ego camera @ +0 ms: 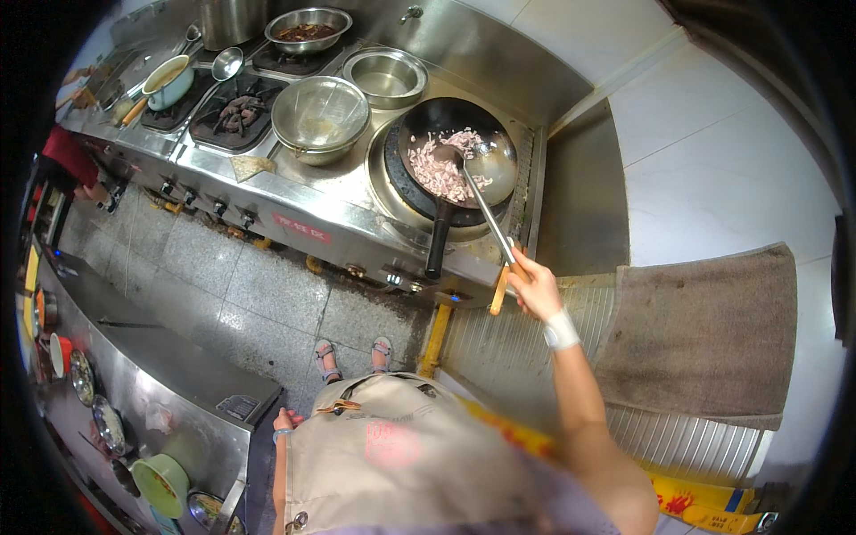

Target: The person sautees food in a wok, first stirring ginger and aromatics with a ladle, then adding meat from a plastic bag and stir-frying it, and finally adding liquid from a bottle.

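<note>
My right hand (535,287) grips the wooden-ended handle of a long metal wok ladle (487,212). The ladle's dark head rests among pale pink strips, apparently sliced meat (435,175), in a black wok (495,134). The wok sits tilted on the right-hand burner ring (394,170), its black handle (438,244) pointing toward me. Just below my right hand, a second wooden handle (498,292) hangs at the stove's front edge; what it belongs to is hidden. My left hand (286,420) hangs low beside my apron, near the steel counter's corner, its fingers unclear.
Left of the wok stand a mesh strainer over a bowl (321,117), a steel basin (388,77) and a bare burner (241,114). A bowl of dark food (306,31) is behind. A steel counter (200,394) holds a green tub (160,483). Another person (70,157) is far left.
</note>
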Demonstrator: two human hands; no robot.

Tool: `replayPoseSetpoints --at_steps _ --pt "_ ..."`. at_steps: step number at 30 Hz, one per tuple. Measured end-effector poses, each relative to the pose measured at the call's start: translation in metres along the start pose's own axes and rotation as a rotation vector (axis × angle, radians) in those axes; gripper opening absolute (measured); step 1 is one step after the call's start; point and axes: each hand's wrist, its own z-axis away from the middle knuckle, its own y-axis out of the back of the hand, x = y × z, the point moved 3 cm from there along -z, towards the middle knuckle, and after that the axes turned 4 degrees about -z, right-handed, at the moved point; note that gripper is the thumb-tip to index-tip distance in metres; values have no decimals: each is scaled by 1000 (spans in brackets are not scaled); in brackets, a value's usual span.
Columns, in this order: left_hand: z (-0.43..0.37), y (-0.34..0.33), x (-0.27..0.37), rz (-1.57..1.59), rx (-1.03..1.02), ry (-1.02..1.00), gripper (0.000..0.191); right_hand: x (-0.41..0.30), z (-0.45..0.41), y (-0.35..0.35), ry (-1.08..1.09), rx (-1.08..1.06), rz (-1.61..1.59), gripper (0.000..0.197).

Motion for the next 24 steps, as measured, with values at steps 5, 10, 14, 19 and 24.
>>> replayPoseSetpoints --at_steps 5,10,14,19,24 --pt "8 -2 6 -18 33 -38 42 -9 42 8 -23 -58 -124 49" --pt "7 1 9 -80 10 15 44 32 -33 -7 66 14 53 49" --pt "14 -5 16 128 104 65 43 35 -67 20 54 106 -21 51" --pt "-5 -3 11 11 38 72 43 24 -112 18 -80 175 -128 50" --pt "-52 26 -61 63 47 142 45 1 -68 5 277 108 536 50"
